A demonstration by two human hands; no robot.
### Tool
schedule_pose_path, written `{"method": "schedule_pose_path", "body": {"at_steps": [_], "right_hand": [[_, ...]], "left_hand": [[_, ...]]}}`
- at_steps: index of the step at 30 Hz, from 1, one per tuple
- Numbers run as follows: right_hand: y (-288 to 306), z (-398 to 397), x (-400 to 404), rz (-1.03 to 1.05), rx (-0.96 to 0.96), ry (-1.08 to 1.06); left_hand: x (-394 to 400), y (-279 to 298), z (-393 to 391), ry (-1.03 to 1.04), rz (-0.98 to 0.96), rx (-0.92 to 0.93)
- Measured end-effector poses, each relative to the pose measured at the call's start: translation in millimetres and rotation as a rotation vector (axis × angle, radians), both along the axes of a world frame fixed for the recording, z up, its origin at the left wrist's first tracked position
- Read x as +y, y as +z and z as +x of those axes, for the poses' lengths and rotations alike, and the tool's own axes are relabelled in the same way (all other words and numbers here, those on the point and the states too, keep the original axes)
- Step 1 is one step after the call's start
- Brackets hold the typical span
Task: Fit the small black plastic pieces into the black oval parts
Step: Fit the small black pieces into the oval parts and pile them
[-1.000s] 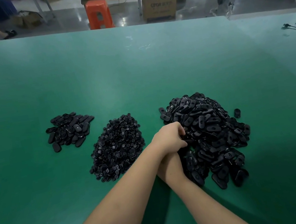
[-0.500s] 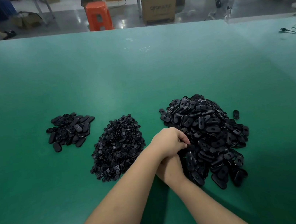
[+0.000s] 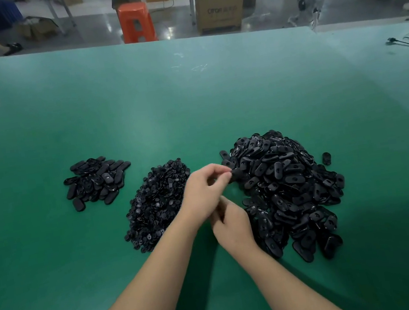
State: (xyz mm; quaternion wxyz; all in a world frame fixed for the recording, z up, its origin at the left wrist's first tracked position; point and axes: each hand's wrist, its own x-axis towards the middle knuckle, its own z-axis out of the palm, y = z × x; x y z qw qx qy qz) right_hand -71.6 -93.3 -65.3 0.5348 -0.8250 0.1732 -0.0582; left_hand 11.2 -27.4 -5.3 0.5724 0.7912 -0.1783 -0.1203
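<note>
Both hands have lifted apart since the earlier frames, when they sat stacked and buried at the edge of the big pile. At 6 o'clock the right hand (image 3: 232, 226) hangs low beside the pile, its back to the camera; its fingers curl inward, but whether they hold anything I cannot tell. Just above, the left hand (image 3: 205, 191) crosses over it, and its fingers (image 3: 224, 178) pinch a dark oval part (image 3: 237, 175) drawn from the heap of ovals (image 3: 292, 191) at 3 o'clock. That suggests one oval is now picked and the next need is a small piece. Those small pieces (image 3: 158, 202) lie heaped at 9 o'clock, just beside the left wrist. Farther out at 10 o'clock sits a lesser pile (image 3: 96, 180) of ovals, probably finished ones. Green desk (image 3: 190, 103) stretches bare toward 12 o'clock, where an orange stool (image 3: 137, 22) stands beyond its edge.
</note>
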Motion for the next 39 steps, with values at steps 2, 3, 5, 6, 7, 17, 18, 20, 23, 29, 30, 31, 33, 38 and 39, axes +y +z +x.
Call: {"method": "schedule_pose_path", "body": {"at_steps": [2,3,5,6,7,17,18,20,23,29,30,31,33,38,39], "right_hand": [[0.4,1.2,-0.4,0.089,-0.050,-0.059],[-0.9,1.3,-0.8,0.121,-0.076,-0.093],[0.8,1.0,-0.3,0.161,-0.107,-0.148],[0.6,0.5,-0.1,0.170,-0.114,-0.158],[-0.7,0.0,-0.9,0.173,-0.121,-0.158],[-1.1,1.1,-1.2,0.131,-0.125,-0.186],[-0.9,1.4,-0.8,0.127,-0.121,-0.187],[-1.5,1.6,-1.0,0.122,-0.111,-0.187],[-2.2,2.6,-0.9,0.115,-0.101,-0.202],[-1.7,3.0,-0.7,0.133,-0.121,-0.201],[-1.6,2.9,-0.6,0.136,-0.119,-0.195],[-1.6,2.9,-0.6,0.138,-0.117,-0.188],[-1.1,2.1,-0.4,0.118,-0.113,-0.175],[0.1,1.0,-0.4,0.012,-0.121,-0.174],[0.5,1.1,-0.5,0.016,-0.126,-0.182]], "left_hand": [[17.6,-5.0,-1.7,0.071,-0.060,0.077],[25.9,-9.2,-4.1,0.094,-0.074,0.118],[37.8,-17.8,-11.9,0.090,-0.049,0.177],[41.0,-21.9,-16.2,0.077,-0.025,0.193],[42.6,-25.6,-20.0,0.068,-0.007,0.202],[40.8,-31.8,-22.2,0.113,0.176,0.020],[41.9,-31.4,-22.4,0.101,0.199,-0.003],[44.8,-31.2,-22.6,0.088,0.233,-0.050],[52.9,-29.2,-20.9,0.142,0.283,-0.161],[73.1,-24.9,-11.4,0.256,0.354,-0.230],[73.0,-23.9,-12.1,0.225,0.352,-0.223],[71.3,-23.0,-13.4,0.186,0.355,-0.221],[64.6,-21.8,-17.7,0.101,0.370,-0.234],[46.6,-19.9,-28.1,0.061,0.339,-0.264],[44.6,-20.5,-28.2,0.104,0.334,-0.237]]}}
